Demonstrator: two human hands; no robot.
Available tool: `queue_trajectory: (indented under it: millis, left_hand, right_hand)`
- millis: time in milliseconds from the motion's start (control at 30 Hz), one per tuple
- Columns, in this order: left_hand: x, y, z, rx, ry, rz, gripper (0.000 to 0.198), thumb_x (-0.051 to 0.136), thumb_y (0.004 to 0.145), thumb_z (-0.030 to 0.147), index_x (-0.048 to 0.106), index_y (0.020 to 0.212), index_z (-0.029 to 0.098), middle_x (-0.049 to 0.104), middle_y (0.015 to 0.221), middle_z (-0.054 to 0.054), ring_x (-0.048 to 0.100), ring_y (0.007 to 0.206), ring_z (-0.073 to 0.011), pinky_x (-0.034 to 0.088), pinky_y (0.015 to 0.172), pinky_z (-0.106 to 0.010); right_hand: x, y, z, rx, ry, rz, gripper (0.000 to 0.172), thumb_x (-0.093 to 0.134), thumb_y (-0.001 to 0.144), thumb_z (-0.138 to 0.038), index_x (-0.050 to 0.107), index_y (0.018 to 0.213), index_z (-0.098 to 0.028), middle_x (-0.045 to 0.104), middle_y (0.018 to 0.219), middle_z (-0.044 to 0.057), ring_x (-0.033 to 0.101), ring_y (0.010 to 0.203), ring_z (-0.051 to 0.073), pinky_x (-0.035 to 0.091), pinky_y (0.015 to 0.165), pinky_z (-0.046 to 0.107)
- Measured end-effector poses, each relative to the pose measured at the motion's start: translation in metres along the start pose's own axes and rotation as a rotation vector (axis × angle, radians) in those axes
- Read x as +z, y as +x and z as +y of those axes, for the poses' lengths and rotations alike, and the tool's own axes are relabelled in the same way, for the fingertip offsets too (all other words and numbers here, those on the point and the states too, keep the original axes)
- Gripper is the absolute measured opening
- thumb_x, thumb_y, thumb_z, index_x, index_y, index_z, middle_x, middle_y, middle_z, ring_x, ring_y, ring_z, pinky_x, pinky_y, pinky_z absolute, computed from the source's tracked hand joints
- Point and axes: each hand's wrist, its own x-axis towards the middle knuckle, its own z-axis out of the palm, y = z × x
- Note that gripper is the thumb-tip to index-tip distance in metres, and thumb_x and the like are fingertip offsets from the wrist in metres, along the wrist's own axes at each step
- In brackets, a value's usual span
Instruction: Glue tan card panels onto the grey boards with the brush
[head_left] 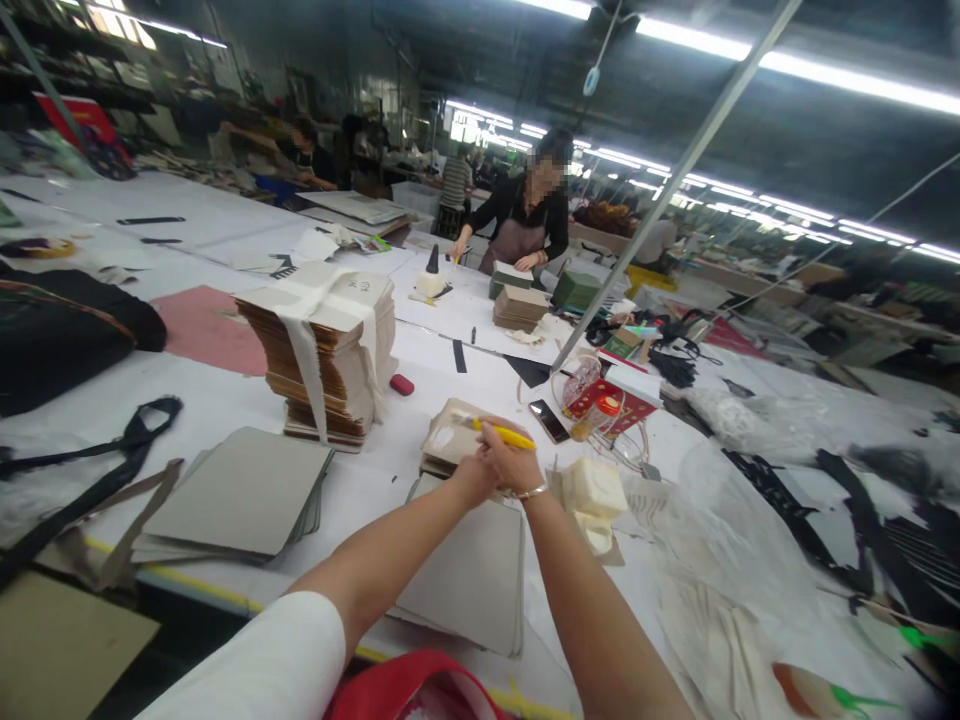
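Note:
My right hand (512, 463) is closed round a yellow-handled brush (514, 434), whose pale end points left over a small stack of beige pieces (442, 440). A whitish patch shows on the stack's top. Close against the right hand, my left hand (478, 477) is at the stack's near right edge; its fingers are mostly hidden. Under my forearms lies a pile of grey boards (469, 575). Just right of my right wrist stands a cream-coloured block-like container (596, 492).
A tall bundle of boards tied with white strips (322, 350) stands left of the small stack. Grey boards (236, 490) lie front left. A phone (550, 421) and a red box (619, 395) are at right. Across the table, a co-worker (525, 215) handles another stack.

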Motion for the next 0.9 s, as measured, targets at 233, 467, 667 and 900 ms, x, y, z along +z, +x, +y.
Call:
queue_trajectory:
  millis: [233,467,667,900]
  left_hand:
    - [-0.057,-0.045,-0.002,-0.26,-0.266,0.516,0.025,0.047,0.073,0.018,0.057,0.095,0.014,0.061,0.095,-0.01,0.054,0.096,-0.0224,0.044,0.085,-0.035]
    - [-0.027,-0.095,0.026,-0.511,-1.324,0.493,0.047,0.067,0.057,0.033,0.055,0.099,0.016,0.063,0.091,-0.006,0.059,0.086,-0.0211,0.051,0.066,-0.033]
    - [-0.012,-0.145,-0.012,-0.594,-1.157,0.43,0.036,0.054,0.072,0.049,0.055,0.09,0.018,0.062,0.085,-0.003,0.058,0.076,-0.0141,0.047,0.061,-0.024]
    - [0.002,-0.187,-0.072,-0.712,-0.716,0.179,0.033,0.055,0.068,0.048,0.058,0.065,0.016,0.052,0.051,0.004,0.047,0.049,-0.0103,0.036,0.048,-0.021]
  right_hand:
    - [-0.059,-0.078,0.024,0.071,-0.25,0.444,0.027,0.036,0.086,-0.035,0.048,0.102,-0.016,0.062,0.083,0.005,0.059,0.067,0.013,0.044,0.064,0.026]
    - [-0.016,-0.119,0.058,0.277,-0.349,0.337,0.022,0.04,0.083,-0.041,0.045,0.09,-0.02,0.057,0.066,0.001,0.055,0.058,0.015,0.038,0.053,0.025]
    - [-0.019,-0.178,0.074,0.291,-0.294,0.337,0.023,0.044,0.082,-0.043,0.044,0.087,-0.02,0.056,0.071,0.002,0.055,0.061,0.015,0.041,0.058,0.026]
    - [0.001,-0.224,0.094,0.332,-0.406,0.253,0.026,0.039,0.084,-0.045,0.046,0.087,-0.02,0.057,0.07,0.002,0.055,0.055,0.016,0.039,0.053,0.026]
